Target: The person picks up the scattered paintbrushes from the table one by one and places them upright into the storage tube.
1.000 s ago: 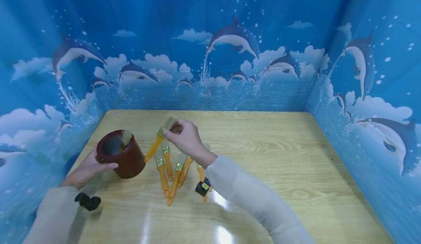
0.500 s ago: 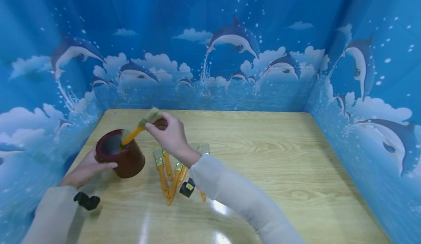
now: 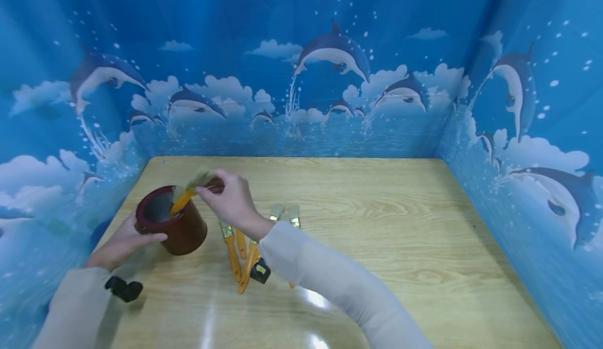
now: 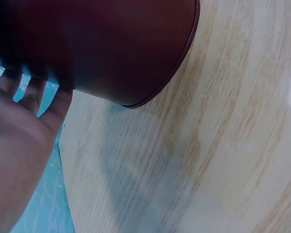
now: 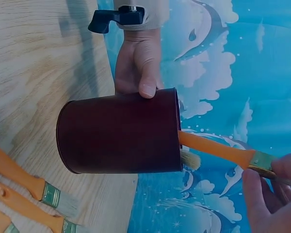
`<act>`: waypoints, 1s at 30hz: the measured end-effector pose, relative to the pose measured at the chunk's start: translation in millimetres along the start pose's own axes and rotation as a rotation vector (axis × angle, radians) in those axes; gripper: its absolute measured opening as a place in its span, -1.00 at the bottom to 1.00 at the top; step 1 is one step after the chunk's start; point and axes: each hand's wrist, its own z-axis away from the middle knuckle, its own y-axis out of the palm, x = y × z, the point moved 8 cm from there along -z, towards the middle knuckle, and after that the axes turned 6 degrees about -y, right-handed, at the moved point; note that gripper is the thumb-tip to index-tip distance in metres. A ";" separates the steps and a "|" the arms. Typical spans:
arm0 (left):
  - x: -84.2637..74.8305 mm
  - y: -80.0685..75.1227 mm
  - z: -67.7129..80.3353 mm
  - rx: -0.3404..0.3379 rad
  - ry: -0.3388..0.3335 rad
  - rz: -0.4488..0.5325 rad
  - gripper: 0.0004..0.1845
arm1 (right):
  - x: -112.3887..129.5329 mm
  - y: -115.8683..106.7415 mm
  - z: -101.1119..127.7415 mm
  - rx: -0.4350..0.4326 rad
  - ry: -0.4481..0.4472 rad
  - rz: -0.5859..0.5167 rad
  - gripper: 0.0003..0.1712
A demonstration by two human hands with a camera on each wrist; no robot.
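A dark red-brown cylindrical pot (image 3: 188, 236) is tilted on the left of the table in the head view, its mouth up and toward the person. My left hand (image 3: 123, 241) grips it from the left, thumb along the near side below the rim. My right hand (image 3: 234, 200) pinches a paintbrush (image 5: 218, 148) by its metal band and bristles. That brush's orange handle points down, its end inside the pot's mouth. Bristles of another paintbrush (image 5: 190, 159) stick out of the pot. How many brushes are inside is hidden.
Several orange-handled paintbrushes (image 3: 232, 252) lie fanned on the wooden table (image 3: 400, 244), partly under the right forearm. Blue dolphin curtains (image 3: 301, 66) hang along the table's back and sides. Black camera mounts (image 3: 123, 289) sit at the wrists.
My right hand has carried the paintbrush left from above the loose brushes, and its handle end has gone into the pot's mouth. The left hand and pot have hardly moved.
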 end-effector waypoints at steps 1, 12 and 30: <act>0.0 -0.2 0.2 0.001 0.003 -0.001 0.10 | 0.7 1.1 -0.2 0.007 -0.006 0.015 -0.82; -3.8 -0.6 4.2 0.018 0.039 0.002 0.06 | -15.3 -9.5 4.7 0.021 0.041 0.010 -0.72; -3.7 -0.5 3.6 0.011 0.036 -0.009 0.09 | -91.2 -79.7 44.2 0.005 0.276 0.108 -0.63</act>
